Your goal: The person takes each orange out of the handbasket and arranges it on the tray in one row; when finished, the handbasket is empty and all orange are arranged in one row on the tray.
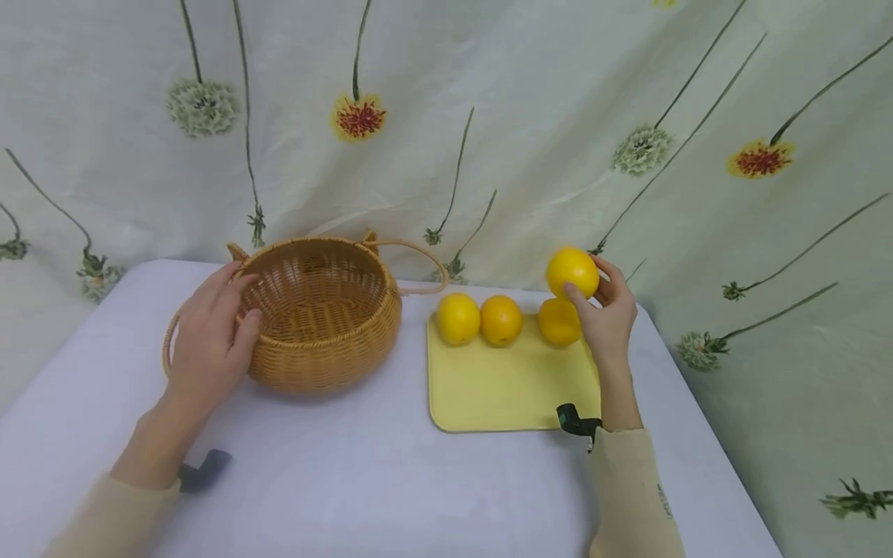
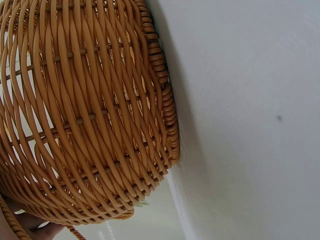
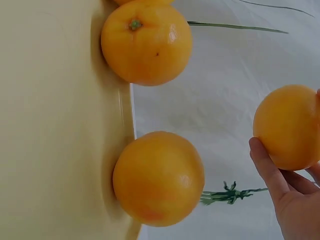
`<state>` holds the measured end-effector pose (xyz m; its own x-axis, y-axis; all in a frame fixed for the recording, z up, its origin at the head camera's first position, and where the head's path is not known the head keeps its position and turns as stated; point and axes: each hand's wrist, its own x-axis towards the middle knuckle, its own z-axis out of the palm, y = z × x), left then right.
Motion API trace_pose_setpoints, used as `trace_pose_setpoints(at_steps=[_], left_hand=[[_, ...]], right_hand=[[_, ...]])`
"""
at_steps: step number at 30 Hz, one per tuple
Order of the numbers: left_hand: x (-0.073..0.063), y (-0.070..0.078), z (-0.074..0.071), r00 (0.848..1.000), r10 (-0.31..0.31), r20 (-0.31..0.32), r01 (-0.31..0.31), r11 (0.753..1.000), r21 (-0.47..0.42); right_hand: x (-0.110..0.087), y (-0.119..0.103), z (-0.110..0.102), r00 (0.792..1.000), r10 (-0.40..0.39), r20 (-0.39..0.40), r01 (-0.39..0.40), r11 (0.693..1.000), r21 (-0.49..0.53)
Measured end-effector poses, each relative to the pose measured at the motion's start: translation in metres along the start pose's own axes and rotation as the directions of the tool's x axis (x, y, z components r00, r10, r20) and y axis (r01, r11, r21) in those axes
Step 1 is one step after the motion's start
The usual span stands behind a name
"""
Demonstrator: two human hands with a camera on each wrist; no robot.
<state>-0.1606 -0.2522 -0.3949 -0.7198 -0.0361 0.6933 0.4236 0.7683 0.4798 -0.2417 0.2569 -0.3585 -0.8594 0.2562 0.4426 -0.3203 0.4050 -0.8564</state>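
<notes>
My right hand [image 1: 611,319] holds an orange [image 1: 572,270] between thumb and fingers, raised over the far right of a yellow tray [image 1: 509,395]. In the right wrist view the fingers grip this held orange [image 3: 289,127] from the side. Just below it, another orange [image 1: 560,324] lies on the tray. Two more, a left orange [image 1: 457,318] and a middle orange [image 1: 501,320], lie side by side along the tray's far edge. On the left, my left hand [image 1: 209,337] grips the near-left rim of a round wicker basket [image 1: 328,364], whose visible inside holds nothing.
A white cloth [image 1: 391,480] covers the table. One loop handle [image 1: 425,263] of the basket sticks out towards the tray. Behind the table hangs a flower-printed curtain [image 1: 418,170], which also runs along the right side.
</notes>
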Motion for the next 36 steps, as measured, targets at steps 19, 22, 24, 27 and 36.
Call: trace_pose_setpoints(at_steps=[19, 22, 24, 27, 36], left_hand=[[-0.002, 0.000, 0.001, 1.000, 0.007, -0.007, -0.007, 1.000, 0.008], [-0.001, 0.001, 0.000, 1.000, 0.014, -0.008, -0.014, 1.000, 0.011], [-0.001, 0.001, 0.000, 1.000, 0.017, -0.010, -0.017, 1.000, 0.011], [-0.001, 0.002, 0.000, 1.000, 0.019, -0.013, -0.018, 1.000, 0.010], [-0.002, 0.002, 0.000, 1.000, 0.010, -0.009, -0.010, 1.000, 0.008]], right_hand=[[0.004, 0.049, -0.022, 0.958, 0.211, -0.194, -0.241, 0.960, -0.142], [0.004, 0.053, -0.023, 0.939, 0.268, -0.217, -0.295, 0.950, -0.105], [0.005, 0.055, -0.023, 0.921, 0.328, -0.209, -0.348, 0.935, -0.065], [0.007, 0.055, -0.023, 0.899, 0.403, -0.171, -0.411, 0.912, -0.009], [0.007, 0.054, -0.019, 0.866, 0.499, -0.027, -0.499, 0.866, -0.026]])
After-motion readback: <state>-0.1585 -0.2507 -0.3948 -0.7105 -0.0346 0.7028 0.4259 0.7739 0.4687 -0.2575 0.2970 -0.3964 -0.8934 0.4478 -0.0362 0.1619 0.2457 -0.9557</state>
